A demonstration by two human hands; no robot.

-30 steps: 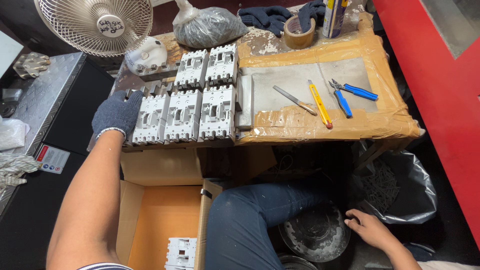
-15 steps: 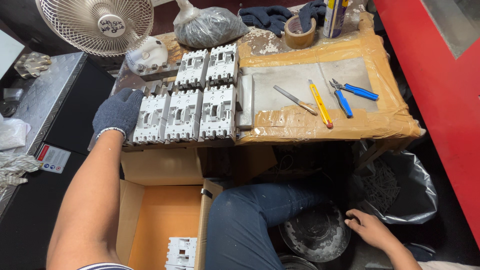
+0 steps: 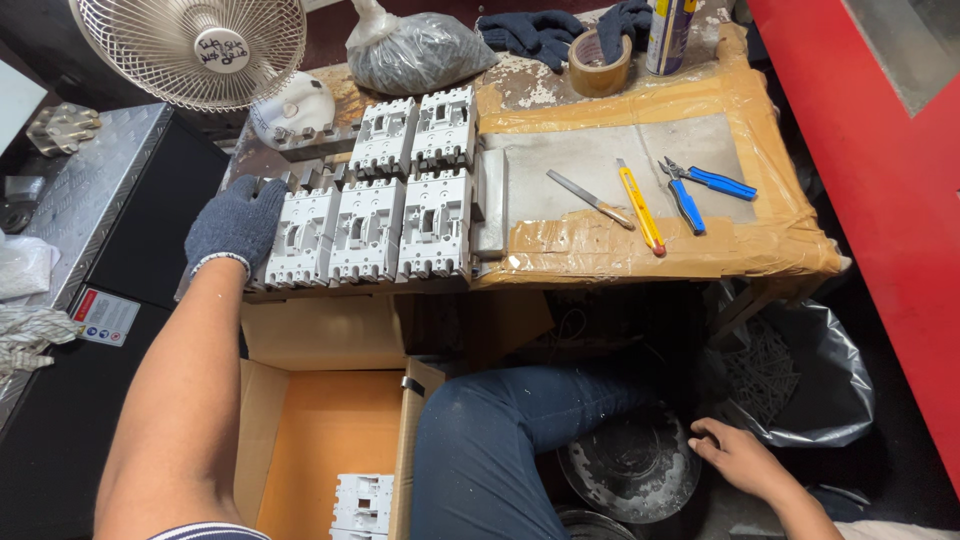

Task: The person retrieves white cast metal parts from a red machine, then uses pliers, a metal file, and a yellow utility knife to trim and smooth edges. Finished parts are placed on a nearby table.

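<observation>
- Table [image 3: 760, 255]: fills the upper centre of the frame; its top is wrapped in brown tape, with a bare grey panel at centre right.
- Cardboard box [image 3: 320, 440]: open, at lower left below the table edge; one white breaker unit [image 3: 362, 502] lies at its bottom.
- Fan [image 3: 190, 45]: upper left corner, white wire guard facing the camera.
- White breaker units [image 3: 370, 230]: a front row of three stands side by side at the table's left edge; two more [image 3: 415, 135] stand directly behind them.
- Plastic bag [image 3: 415, 55]: top centre, knotted, filled with small dark parts.
- Left hand [image 3: 235, 222]: in a grey knit glove, at centre left. The grip is spread flat against the left side of the leftmost unit in the front row, touching it; whether the fingers wrap behind it cannot be told from this angle.
- Right hand [image 3: 735, 460]: bare, lower right, below the table. The grip is loosely open, holding nothing, fingertips resting near the rim of a round dark pan [image 3: 625, 465].
- Tape roll [image 3: 600, 62]: top centre, brown.
- Blue-handled pliers [image 3: 700, 185], yellow utility knife [image 3: 640, 205] and metal file [image 3: 590, 198]: on the grey panel, close together.
</observation>
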